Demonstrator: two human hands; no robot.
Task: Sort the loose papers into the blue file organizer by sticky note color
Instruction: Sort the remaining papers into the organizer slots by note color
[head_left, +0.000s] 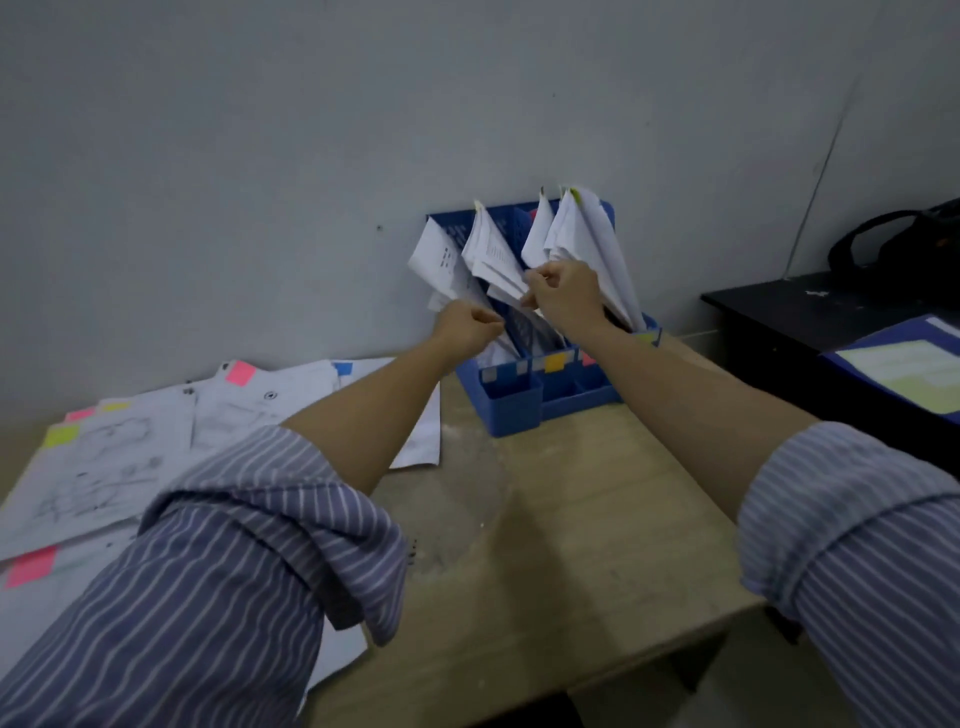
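The file organizer (511, 402) is blue; left of it lie white papers (156, 441) with pink, yellow and blue sticky notes (240, 373). The sleeves (249, 545) are blue-and-white striped.

Blue file organizer (511, 400) upright against the wall, slots stuffed with leaning white sheets (491, 254). Loose papers (156, 436) spread flat at left, tagged with pink, yellow, blue sticky notes (241, 373).
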